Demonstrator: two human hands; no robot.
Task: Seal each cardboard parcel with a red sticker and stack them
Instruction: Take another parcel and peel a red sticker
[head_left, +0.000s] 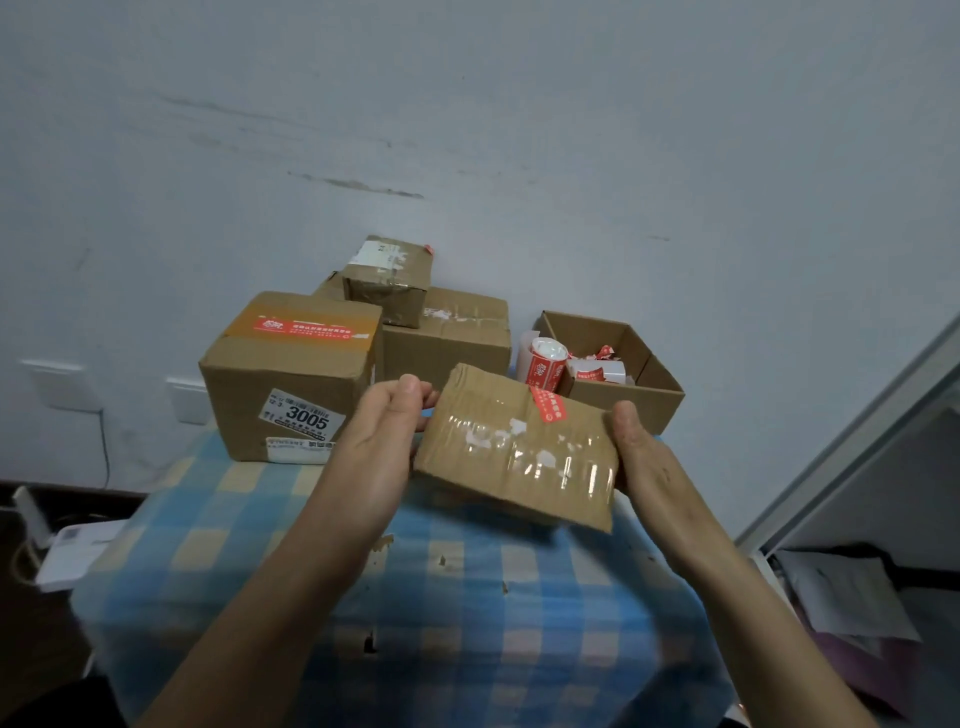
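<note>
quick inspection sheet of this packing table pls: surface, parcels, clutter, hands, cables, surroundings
surface: blue checked cloth with small tears
job's things: flat parcel held above the cloth, red sticker on its far edge; 3005 box at left, long red sticker on top; small box stacked on a wider box behind
clutter: open box at right holding sticker rolls and red scraps
grippers: left hand and right hand each grip one end of the flat parcel
cables: one dark cable hangs by a wall socket, far left
surroundings: scuffed pale wall; metal frame at right
</note>
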